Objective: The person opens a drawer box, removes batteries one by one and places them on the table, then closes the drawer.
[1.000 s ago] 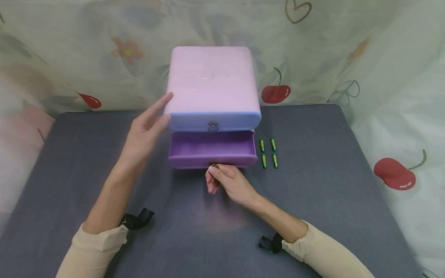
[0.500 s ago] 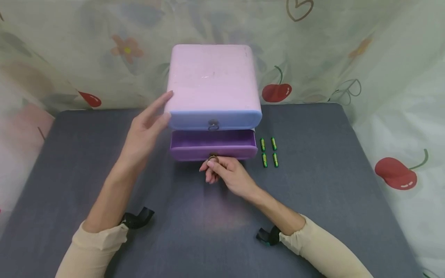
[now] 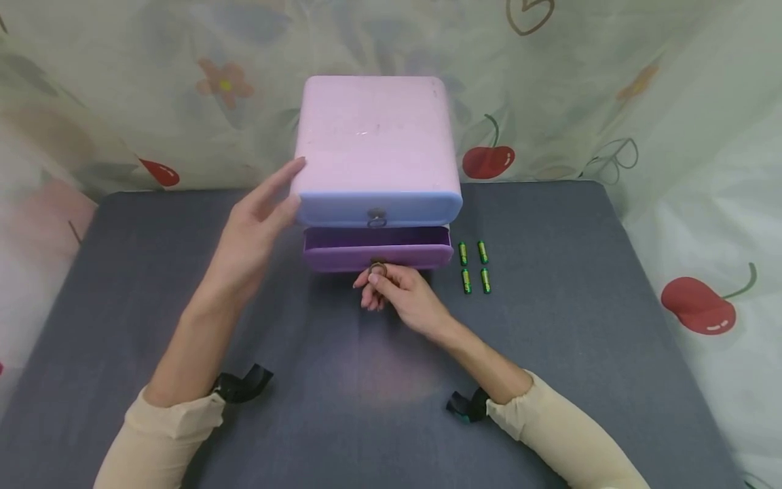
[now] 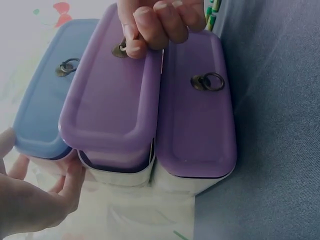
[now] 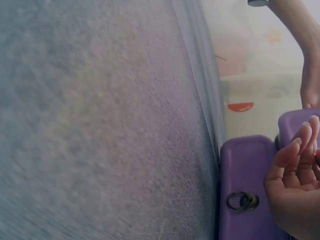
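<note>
Looking from the head view, we have the pink drawer cabinet [image 3: 375, 136] near the desk's [image 3: 568, 339] far edge, four green batteries [image 3: 485, 280] to its right; our left hand [image 3: 252, 234] rests on its side, fingers apart, while our right hand [image 3: 412, 300] pinches the ring pull [image 3: 379, 261] of the part-open purple middle drawer [image 3: 421, 256], whose visible inside shows only purple walls. Sliding it seems the step in hand, calling next for level travel. In the left wrist view, the blue top drawer [image 4: 47, 110] and purple bottom drawer [image 4: 197, 130] look closed, contents hidden. The right wrist view crops the pinch.
</note>
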A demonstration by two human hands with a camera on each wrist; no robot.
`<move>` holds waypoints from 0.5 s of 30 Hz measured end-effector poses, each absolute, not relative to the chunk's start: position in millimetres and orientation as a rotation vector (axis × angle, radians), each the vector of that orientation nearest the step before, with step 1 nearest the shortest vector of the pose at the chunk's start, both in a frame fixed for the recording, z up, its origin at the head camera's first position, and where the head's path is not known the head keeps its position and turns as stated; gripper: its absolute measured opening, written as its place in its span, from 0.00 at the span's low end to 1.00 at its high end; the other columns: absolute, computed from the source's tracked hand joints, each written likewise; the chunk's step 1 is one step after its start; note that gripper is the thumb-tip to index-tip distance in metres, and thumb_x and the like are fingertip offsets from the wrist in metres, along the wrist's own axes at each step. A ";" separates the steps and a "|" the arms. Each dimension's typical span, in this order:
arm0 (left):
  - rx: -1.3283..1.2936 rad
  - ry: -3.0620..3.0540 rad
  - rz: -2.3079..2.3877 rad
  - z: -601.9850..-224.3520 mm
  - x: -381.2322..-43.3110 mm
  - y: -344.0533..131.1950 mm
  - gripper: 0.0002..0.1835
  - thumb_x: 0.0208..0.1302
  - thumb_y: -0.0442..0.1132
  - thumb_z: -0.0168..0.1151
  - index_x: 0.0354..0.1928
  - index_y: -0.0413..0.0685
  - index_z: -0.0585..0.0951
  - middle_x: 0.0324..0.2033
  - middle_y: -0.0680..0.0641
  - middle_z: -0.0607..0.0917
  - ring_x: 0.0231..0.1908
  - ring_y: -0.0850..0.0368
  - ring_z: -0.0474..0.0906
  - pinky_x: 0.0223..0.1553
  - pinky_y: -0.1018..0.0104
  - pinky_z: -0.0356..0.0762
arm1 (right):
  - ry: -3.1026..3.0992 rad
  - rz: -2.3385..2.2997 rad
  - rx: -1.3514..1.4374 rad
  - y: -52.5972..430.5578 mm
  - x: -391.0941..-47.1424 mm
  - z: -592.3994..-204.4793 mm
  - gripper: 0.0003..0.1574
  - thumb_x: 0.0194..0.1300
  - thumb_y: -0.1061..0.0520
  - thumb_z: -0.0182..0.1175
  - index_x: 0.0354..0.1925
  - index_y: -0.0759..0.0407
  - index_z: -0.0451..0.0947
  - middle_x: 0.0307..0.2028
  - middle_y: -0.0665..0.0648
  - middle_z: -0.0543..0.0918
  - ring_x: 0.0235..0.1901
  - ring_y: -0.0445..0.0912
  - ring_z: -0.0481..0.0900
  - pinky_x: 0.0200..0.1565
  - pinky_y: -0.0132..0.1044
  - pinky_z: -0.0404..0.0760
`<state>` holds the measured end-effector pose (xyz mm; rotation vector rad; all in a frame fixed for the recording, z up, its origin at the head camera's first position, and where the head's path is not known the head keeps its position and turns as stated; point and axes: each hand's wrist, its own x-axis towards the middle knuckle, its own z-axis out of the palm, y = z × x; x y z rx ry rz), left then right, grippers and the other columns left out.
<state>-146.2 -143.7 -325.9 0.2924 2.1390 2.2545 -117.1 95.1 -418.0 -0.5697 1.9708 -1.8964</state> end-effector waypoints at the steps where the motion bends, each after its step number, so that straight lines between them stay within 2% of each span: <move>1: 0.292 2.133 2.262 -326.0 -146.3 -143.8 0.25 0.72 0.39 0.60 0.70 0.56 0.72 0.71 0.52 0.68 0.69 0.57 0.63 0.69 0.55 0.57 | 1.966 -1.896 -0.570 95.2 -117.9 -417.6 0.19 0.80 0.57 0.47 0.47 0.70 0.79 0.31 0.58 0.83 0.31 0.49 0.79 0.38 0.48 0.80; 5: 0.296 2.138 2.268 -326.8 -146.6 -143.6 0.25 0.72 0.38 0.60 0.70 0.55 0.73 0.71 0.51 0.68 0.66 0.55 0.66 0.66 0.59 0.61 | 1.952 -1.901 -0.570 95.3 -121.1 -417.5 0.20 0.80 0.57 0.45 0.49 0.72 0.77 0.32 0.58 0.83 0.32 0.49 0.79 0.37 0.44 0.80; 10: 0.293 2.152 2.276 -327.1 -146.3 -142.4 0.25 0.72 0.39 0.60 0.69 0.55 0.73 0.70 0.52 0.68 0.66 0.55 0.67 0.64 0.55 0.61 | 1.956 -1.929 -0.573 94.4 -125.2 -417.4 0.18 0.79 0.59 0.47 0.47 0.74 0.77 0.32 0.58 0.82 0.32 0.48 0.79 0.37 0.37 0.80; 15: 0.288 2.142 2.292 -326.6 -144.9 -142.4 0.25 0.72 0.38 0.60 0.69 0.53 0.73 0.70 0.52 0.68 0.64 0.54 0.68 0.63 0.58 0.63 | 1.947 -1.940 -0.572 93.1 -129.1 -418.3 0.17 0.79 0.59 0.47 0.47 0.71 0.77 0.33 0.58 0.82 0.32 0.48 0.79 0.38 0.38 0.80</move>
